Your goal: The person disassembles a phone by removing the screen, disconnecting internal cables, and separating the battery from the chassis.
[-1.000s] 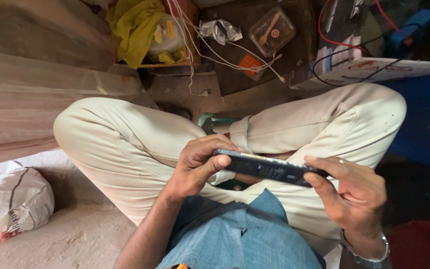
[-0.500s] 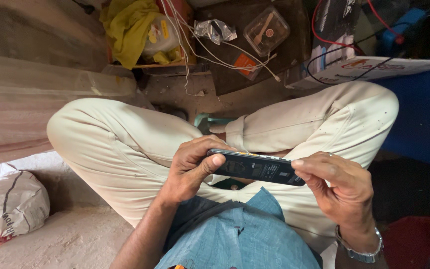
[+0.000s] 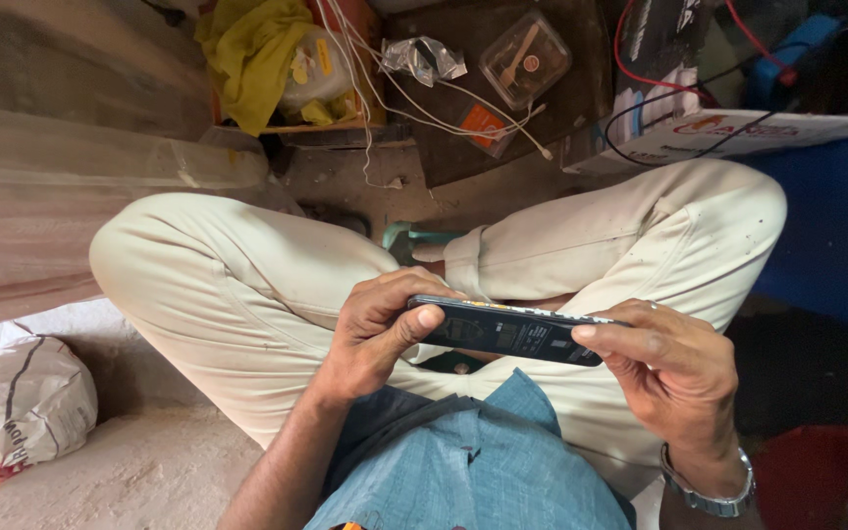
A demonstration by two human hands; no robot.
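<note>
**Dark flat device held over crossed legs**

Seated cross-legged in cream trousers [image 3: 247,294] and a blue shirt [image 3: 473,461]. Left hand [image 3: 375,334] curled around the left end of a dark flat device [image 3: 512,332], thumb pressed on its near face, fingers wrapped behind. Right hand [image 3: 674,368] closed on the right end, thumb lying along the near edge, metal wristwatch [image 3: 709,486] on the wrist. Device level, above the lap, between both knees. Beyond the knees: yellow cloth [image 3: 247,59], white cables [image 3: 395,98], a clear plastic box [image 3: 524,59], a crumpled foil wrapper [image 3: 422,59]. White sack [image 3: 17,412] on the floor at far left.
</note>
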